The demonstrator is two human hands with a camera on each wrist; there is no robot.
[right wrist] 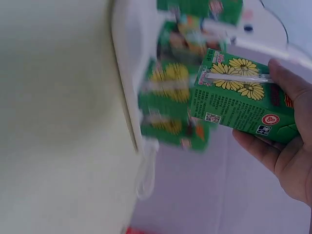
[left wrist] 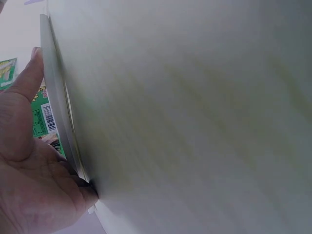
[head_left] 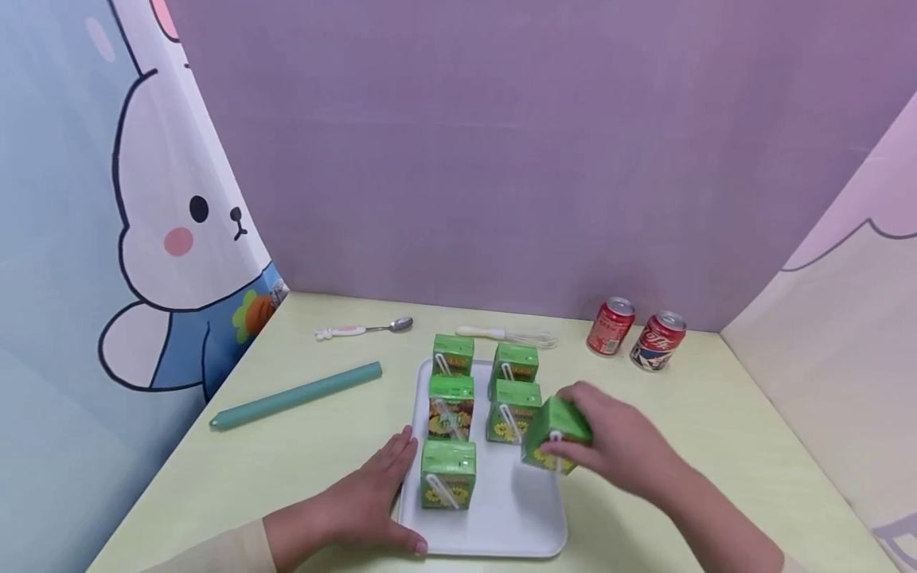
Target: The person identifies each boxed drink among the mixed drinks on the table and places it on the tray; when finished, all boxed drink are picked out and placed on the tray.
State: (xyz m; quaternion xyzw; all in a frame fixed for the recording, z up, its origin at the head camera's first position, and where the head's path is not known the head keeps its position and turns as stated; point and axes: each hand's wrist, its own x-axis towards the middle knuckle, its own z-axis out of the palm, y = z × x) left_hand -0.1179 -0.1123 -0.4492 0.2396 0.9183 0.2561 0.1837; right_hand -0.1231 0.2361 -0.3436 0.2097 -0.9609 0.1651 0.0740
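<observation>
My right hand (head_left: 622, 436) grips a green drink carton (head_left: 558, 434) with yellow flowers and a straw on its front, tilted above the right side of a white tray (head_left: 501, 509). The right wrist view shows that carton (right wrist: 239, 92) between thumb and fingers. My left hand (head_left: 368, 495) rests against the tray's left edge, fingers along the side and thumb at the near rim. On the tray, several green cartons stand in two columns: a near-left carton (head_left: 448, 475), a middle-left carton (head_left: 451, 407) and a middle-right carton (head_left: 514, 411) among them.
Left of the tray lies a green stick (head_left: 297, 395). Behind it are a spoon (head_left: 365, 328) with a white handle and a whisk (head_left: 509, 335). Two red cans stand at the back right, a left can (head_left: 611, 326) and a right can (head_left: 657, 341), before the purple wall (head_left: 458, 159).
</observation>
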